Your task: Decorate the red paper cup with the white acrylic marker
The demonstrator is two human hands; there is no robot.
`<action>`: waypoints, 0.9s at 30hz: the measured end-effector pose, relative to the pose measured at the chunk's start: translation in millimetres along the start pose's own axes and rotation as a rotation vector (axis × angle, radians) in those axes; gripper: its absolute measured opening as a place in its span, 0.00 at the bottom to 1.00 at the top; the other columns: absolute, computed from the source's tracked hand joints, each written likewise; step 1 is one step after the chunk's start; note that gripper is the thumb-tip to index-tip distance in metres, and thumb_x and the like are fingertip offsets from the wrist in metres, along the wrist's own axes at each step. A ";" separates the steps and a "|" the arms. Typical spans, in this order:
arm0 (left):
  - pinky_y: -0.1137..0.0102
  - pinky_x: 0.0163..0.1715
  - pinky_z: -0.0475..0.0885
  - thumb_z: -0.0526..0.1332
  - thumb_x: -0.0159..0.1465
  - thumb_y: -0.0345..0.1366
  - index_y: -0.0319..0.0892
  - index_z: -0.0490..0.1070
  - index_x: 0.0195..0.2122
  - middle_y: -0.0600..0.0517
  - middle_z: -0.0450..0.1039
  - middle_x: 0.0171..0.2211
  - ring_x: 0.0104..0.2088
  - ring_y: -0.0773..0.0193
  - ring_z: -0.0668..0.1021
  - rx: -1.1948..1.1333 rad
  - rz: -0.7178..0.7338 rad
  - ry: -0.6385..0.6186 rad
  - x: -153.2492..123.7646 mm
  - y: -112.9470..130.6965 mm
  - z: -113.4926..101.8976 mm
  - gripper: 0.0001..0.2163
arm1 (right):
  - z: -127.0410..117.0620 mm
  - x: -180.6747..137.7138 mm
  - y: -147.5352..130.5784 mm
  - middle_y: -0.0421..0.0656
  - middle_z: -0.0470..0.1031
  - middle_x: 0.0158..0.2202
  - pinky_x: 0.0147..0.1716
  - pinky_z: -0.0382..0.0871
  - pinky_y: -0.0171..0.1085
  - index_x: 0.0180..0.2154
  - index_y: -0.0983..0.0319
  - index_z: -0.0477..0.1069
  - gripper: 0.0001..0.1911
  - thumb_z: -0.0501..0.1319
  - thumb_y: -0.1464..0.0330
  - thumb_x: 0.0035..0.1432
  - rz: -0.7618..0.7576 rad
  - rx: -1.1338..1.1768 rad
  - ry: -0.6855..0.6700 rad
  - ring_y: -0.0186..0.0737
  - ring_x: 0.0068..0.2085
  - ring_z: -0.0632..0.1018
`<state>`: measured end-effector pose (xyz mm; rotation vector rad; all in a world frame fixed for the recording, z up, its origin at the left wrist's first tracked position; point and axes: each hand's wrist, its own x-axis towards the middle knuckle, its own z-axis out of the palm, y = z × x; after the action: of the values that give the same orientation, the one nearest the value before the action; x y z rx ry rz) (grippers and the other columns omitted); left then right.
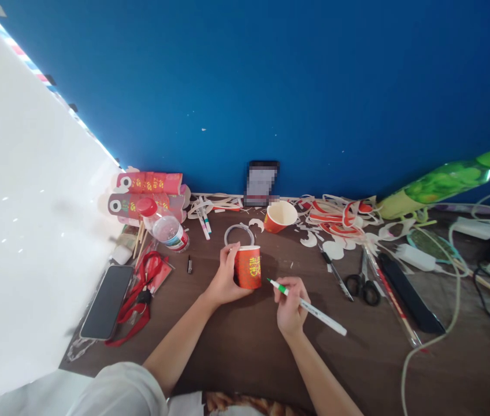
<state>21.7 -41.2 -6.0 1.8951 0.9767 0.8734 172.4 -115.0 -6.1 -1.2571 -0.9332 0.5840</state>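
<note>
We face a dark brown tabletop (236, 341) that runs up to a blue wall (245, 86), with a white surface (23, 190) at our left. Near the table's middle, our left hand (226, 278) grips a red paper cup (249, 268), and our right hand (292, 306) pinches a green-tipped marker (323, 318), its point just beside the cup. Along the wall's foot we see a second cup (274, 222), tangled paper strips (336, 214) and a slanting green bottle (444, 182); black-handled scissors (362, 286) lie to the right, a phone (106, 303) to the left.
</note>
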 end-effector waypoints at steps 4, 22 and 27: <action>0.51 0.63 0.61 0.71 0.46 0.31 0.52 0.34 0.66 0.43 0.41 0.59 0.64 0.47 0.55 0.029 0.016 -0.005 -0.5 -0.3 0.9 0.53 | -0.4 -0.9 -2.5 0.33 0.60 0.16 0.19 0.57 0.26 0.34 0.62 0.63 0.08 0.52 0.65 0.64 -0.002 0.002 -0.039 0.25 0.17 0.63; 0.49 0.62 0.62 0.71 0.47 0.33 0.52 0.39 0.64 0.43 0.42 0.58 0.64 0.45 0.56 0.043 0.063 -0.004 -0.2 -0.5 2.2 0.50 | 1.3 -5.1 -3.9 0.38 0.64 0.22 0.22 0.62 0.28 0.27 0.62 0.63 0.05 0.59 0.75 0.49 -0.175 -0.052 -0.202 0.28 0.23 0.68; 0.48 0.62 0.62 0.71 0.46 0.34 0.51 0.39 0.64 0.43 0.42 0.58 0.64 0.45 0.56 0.049 0.047 -0.004 -0.1 -0.4 2.4 0.50 | 1.2 -5.1 -3.9 0.37 0.65 0.23 0.23 0.61 0.28 0.28 0.62 0.63 0.05 0.59 0.75 0.49 -0.188 -0.056 -0.207 0.28 0.24 0.68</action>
<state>23.5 -42.0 -7.4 1.9675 0.9625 0.8802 168.3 -119.5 -3.6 -1.1576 -1.2333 0.5489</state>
